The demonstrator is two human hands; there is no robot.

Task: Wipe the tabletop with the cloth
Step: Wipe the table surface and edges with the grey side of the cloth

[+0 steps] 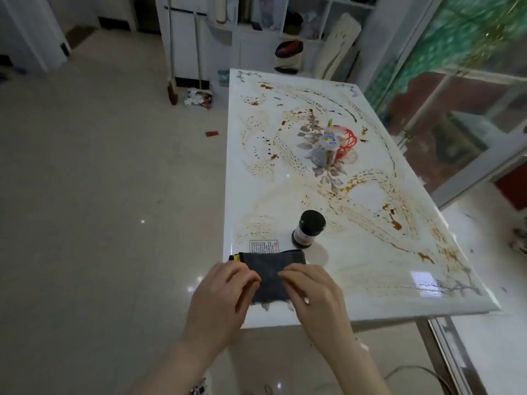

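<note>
A dark grey cloth (271, 276) with a small yellow tag lies folded on the near left corner of the white patterned tabletop (379, 252). My left hand (225, 297) grips the cloth's left edge with curled fingers. My right hand (310, 295) pinches its right side, fingers bent over the fabric. Both hands cover the cloth's lower part.
A black-lidded jar (309, 228) stands just beyond the cloth. Mid-table sit a clear plastic jar (326, 149) and a red wire basket (346, 141). A printed label (263, 246) is stuck near the cloth. A broom (171, 92) and litter lie on the floor to the left.
</note>
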